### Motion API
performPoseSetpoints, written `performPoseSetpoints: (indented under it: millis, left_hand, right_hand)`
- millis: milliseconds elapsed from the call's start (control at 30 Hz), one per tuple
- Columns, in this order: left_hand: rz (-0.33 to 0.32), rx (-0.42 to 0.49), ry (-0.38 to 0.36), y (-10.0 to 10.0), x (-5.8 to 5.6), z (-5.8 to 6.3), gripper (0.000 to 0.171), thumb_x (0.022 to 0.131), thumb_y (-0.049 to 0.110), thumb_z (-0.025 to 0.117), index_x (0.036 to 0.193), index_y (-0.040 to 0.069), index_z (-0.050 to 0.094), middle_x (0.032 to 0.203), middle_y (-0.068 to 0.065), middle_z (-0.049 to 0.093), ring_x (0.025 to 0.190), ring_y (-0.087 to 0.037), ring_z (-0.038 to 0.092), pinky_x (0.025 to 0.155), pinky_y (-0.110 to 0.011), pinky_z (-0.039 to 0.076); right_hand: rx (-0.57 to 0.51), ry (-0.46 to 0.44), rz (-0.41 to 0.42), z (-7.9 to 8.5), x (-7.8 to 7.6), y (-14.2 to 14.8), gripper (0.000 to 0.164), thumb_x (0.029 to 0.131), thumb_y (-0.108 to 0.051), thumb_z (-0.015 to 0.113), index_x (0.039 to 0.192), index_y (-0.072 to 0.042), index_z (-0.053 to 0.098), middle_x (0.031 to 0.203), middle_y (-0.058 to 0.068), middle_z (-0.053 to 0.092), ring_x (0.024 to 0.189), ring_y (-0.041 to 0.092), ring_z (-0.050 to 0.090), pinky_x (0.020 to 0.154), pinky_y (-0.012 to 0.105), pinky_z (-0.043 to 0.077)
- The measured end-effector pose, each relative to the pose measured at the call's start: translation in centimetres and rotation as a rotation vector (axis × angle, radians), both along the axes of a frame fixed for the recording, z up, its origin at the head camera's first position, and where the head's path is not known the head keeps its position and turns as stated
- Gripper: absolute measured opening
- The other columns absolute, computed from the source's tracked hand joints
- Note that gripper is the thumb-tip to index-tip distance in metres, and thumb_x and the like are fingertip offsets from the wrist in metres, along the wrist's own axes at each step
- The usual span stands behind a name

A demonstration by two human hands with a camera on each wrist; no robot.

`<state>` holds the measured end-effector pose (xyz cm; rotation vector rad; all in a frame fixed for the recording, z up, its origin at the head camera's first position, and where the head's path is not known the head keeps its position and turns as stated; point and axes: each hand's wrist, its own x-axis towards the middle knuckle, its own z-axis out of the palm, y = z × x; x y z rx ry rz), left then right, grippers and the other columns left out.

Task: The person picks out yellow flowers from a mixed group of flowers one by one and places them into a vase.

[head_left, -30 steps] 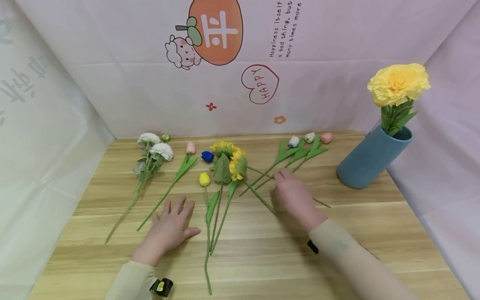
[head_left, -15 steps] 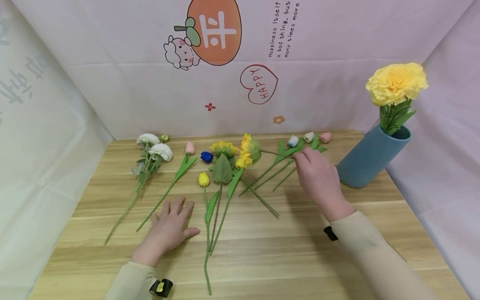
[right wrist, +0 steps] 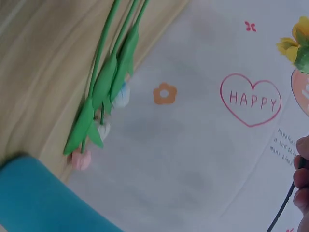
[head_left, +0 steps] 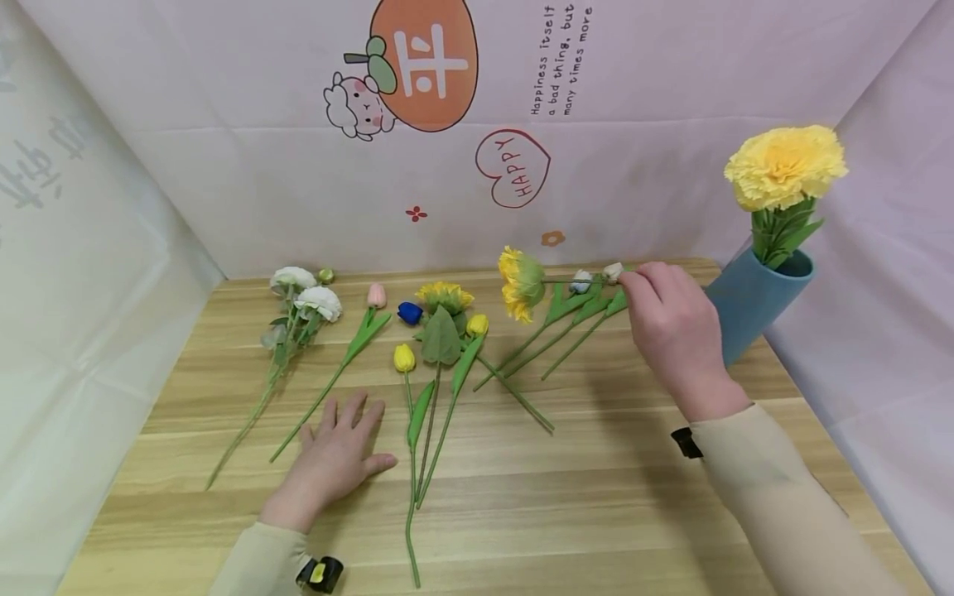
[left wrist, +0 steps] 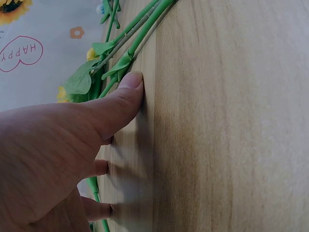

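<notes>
My right hand (head_left: 674, 331) pinches the thin stem of a yellow sunflower (head_left: 522, 284), raised above the table with its bloom toward the left. Just beyond that hand stands a blue vase (head_left: 760, 302), tilted, holding a large yellow carnation-like flower (head_left: 786, 168). In the right wrist view, fingertips (right wrist: 301, 176) curl round the dark stem, and the vase (right wrist: 46, 200) fills the lower left. Spread on the table, my left hand (head_left: 335, 451) holds nothing. Beside its thumb lie two yellow tulips (head_left: 404, 358), a blue tulip (head_left: 410, 313) and another sunflower (head_left: 444, 295).
White flowers (head_left: 319, 303) and a pink tulip (head_left: 376, 296) lie at the left of the wooden table (head_left: 522, 513). Behind the raised sunflower lie several pale tulips (head_left: 581, 281), one partly hidden by my right hand. A printed cloth (head_left: 633, 165) hangs behind the table.
My right hand has lifted the sunflower off the pile and carried it right and upward toward the vase. The left hand stays in place.
</notes>
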<state>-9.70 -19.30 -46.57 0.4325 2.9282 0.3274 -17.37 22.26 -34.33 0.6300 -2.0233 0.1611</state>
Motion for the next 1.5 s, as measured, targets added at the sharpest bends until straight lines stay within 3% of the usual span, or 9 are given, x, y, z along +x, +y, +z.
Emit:
performPoseSetpoints:
  millis: [300,500,767,1100,1300,1500]
  left_hand:
    - [0.000,0.001,0.003,-0.1,0.1,-0.1,0.078,0.087,0.055,0.064,0.148,0.015,0.036,0.153,-0.020,0.024,0.133,-0.058,0.015,0.088,-0.085,0.023]
    - [0.000,-0.004,0.007,-0.1,0.1,0.0,0.078,0.087,0.054,0.064,0.148,0.015,0.037,0.153,-0.020,0.025,0.133,-0.058,0.015,0.088,-0.085,0.023]
    - [0.005,0.002,0.001,0.0,0.2,-0.1,0.078,0.087,0.054,0.064,0.148,0.015,0.037,0.153,-0.020,0.024,0.133,-0.058,0.015,0.088,-0.084,0.022]
    - [0.007,-0.002,0.018,0.0,0.3,-0.3,0.079,0.086,0.055,0.065,0.147,0.015,0.038,0.153,-0.020,0.025,0.133,-0.058,0.015,0.088,-0.085,0.022]
    - [0.006,0.002,0.014,0.0,0.3,-0.5,0.079,0.086,0.055,0.065,0.147,0.014,0.038,0.153,-0.020,0.025,0.133,-0.058,0.015,0.088,-0.085,0.022]
    - [0.008,0.005,0.013,-0.1,0.3,-0.5,0.078,0.086,0.055,0.064,0.147,0.015,0.038,0.153,-0.020,0.026,0.133,-0.058,0.016,0.088,-0.084,0.022]
  right_hand:
    - [-0.060,0.078,0.013,1.4,0.0,0.7,0.008,0.094,0.003,0.058,0.089,0.005,0.064,0.087,0.019,0.062,0.074,0.038,0.058,0.064,0.053,0.052]
    - [-0.108,0.127,-0.006,1.6,-0.5,1.4,0.024,0.094,-0.019,0.063,0.087,0.004,0.063,0.082,0.020,0.062,0.072,0.039,0.058,0.065,0.052,0.052]
    - [-0.168,0.058,-0.034,1.7,-1.0,3.7,0.003,0.090,0.005,0.063,0.092,0.007,0.063,0.085,0.025,0.061,0.077,0.042,0.058,0.069,0.055,0.051]
    - [-0.372,0.012,-0.138,1.5,-1.2,7.0,0.014,0.095,-0.004,0.060,0.091,0.008,0.065,0.086,0.028,0.061,0.082,0.044,0.058,0.072,0.060,0.049]
    - [-0.454,0.003,-0.194,1.3,-0.9,8.4,0.013,0.093,-0.004,0.061,0.092,0.008,0.066,0.083,0.029,0.061,0.079,0.045,0.054,0.071,0.056,0.041]
    - [-0.502,0.052,-0.242,1.2,-0.6,9.0,0.012,0.087,0.002,0.050,0.084,0.010,0.058,0.078,0.031,0.055,0.076,0.050,0.046,0.074,0.060,0.035]
